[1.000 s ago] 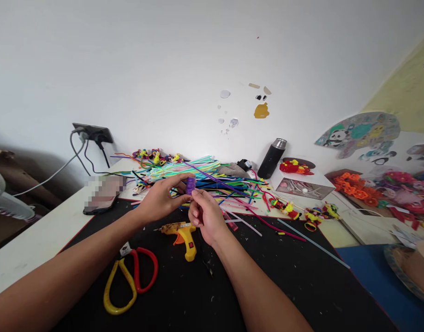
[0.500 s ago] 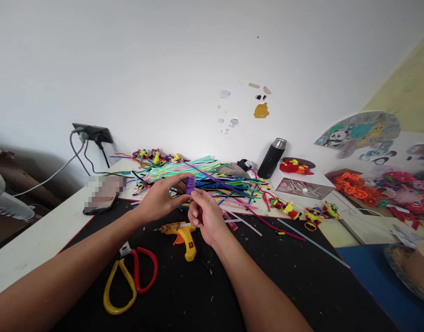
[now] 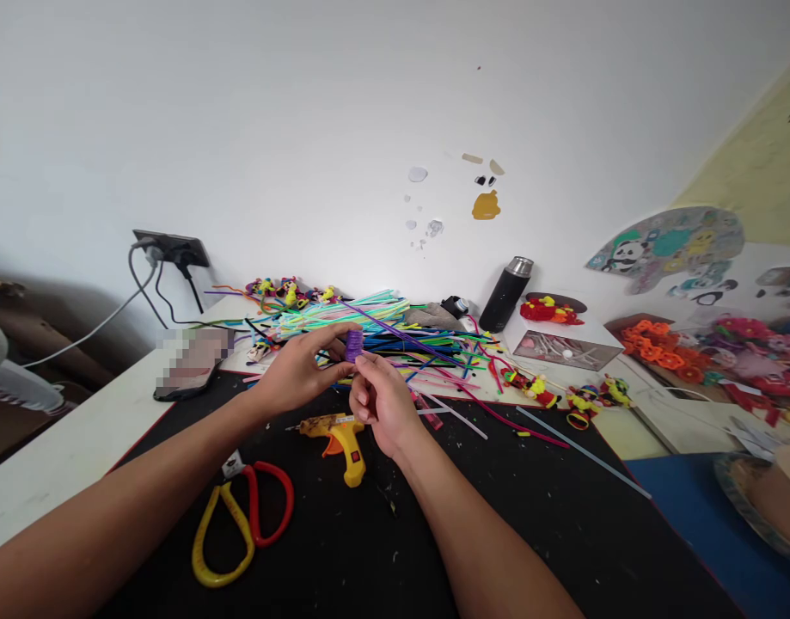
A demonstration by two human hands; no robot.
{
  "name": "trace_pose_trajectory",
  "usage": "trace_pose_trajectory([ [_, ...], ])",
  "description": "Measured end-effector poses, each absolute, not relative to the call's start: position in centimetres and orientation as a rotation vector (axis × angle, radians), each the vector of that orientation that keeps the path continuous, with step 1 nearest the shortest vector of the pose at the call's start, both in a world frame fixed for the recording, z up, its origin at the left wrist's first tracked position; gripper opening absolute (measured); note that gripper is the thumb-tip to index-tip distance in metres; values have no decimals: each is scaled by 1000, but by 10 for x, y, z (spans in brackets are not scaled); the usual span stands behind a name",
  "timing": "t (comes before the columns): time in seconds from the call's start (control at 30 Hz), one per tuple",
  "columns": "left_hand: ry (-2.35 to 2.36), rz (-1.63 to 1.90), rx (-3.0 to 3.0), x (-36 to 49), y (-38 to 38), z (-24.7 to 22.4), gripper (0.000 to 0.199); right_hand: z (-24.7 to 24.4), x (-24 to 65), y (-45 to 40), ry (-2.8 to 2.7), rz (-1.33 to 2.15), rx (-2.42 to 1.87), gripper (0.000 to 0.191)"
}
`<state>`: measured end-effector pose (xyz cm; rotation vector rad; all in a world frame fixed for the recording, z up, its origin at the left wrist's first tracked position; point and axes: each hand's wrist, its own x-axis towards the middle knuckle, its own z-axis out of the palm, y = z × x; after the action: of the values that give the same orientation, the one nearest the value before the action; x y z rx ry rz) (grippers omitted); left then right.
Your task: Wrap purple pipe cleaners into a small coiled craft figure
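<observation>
"Above the tabletop (image 3: 46, 473), what are the hands doing?"

"The left hand (image 3: 297, 371) is clamping a small purple coil (image 3: 354, 346) between thumb and fingers, and the right hand (image 3: 387, 402) is pinching its lower end. They seem to be shaping or steadying it."

"And what is that grip calling for?"

"A firm left pinch and fine right fingertip control, I'd judge, so the loops aren't springing loose."

"What's lying around them?"

"Just below, a yellow glue gun (image 3: 354, 456) is resting on the black mat (image 3: 498, 533); nearer the person, scissors (image 3: 290, 499) are lying. Beyond the coil, a pile of fuzzy stems (image 3: 343, 318) is spreading."

"Anything you're not making out?"

"The left forearm is covering the scissors' blades, fingers are hiding part of the coil, and pixels are masking the phone-like slab (image 3: 192, 365)."
</observation>
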<state>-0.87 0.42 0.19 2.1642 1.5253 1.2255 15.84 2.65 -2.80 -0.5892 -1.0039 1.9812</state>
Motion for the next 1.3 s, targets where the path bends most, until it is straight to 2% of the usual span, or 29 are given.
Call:
trace_pose_trajectory([
  [1.3, 1553, 1195, 2266, -7, 2, -1, 49, -22, 161, 25, -965, 1991, -600, 25],
])
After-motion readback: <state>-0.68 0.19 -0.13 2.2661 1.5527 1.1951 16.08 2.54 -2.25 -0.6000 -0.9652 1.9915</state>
